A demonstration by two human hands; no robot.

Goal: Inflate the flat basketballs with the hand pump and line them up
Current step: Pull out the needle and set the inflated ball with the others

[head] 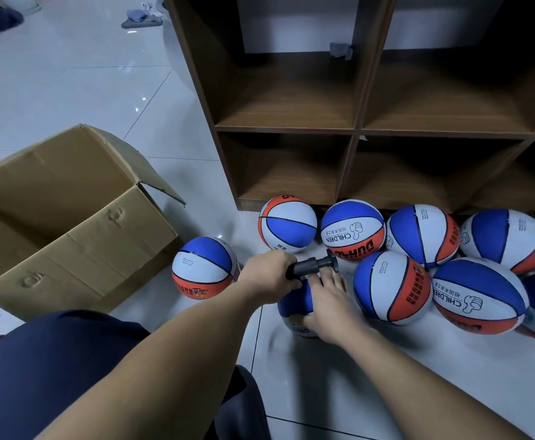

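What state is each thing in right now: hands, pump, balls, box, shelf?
left hand: grips the pump
right hand: rests on the ball being pumped, fingers straight
pump: held over that ball
ball being pumped: on the floor, mostly hidden
ball by the box: round, standing apart
balls by the shelf: bunched, not lined up
cardboard box: flaps open
shelf: visible cubbies hold no balls

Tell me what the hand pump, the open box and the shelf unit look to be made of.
Hand pump: likely matte black plastic, dull and moulded.
Open box: brown corrugated cardboard, with dents and creased flaps.
Shelf unit: wood-look board, brown grain print; probably laminate rather than solid wood.
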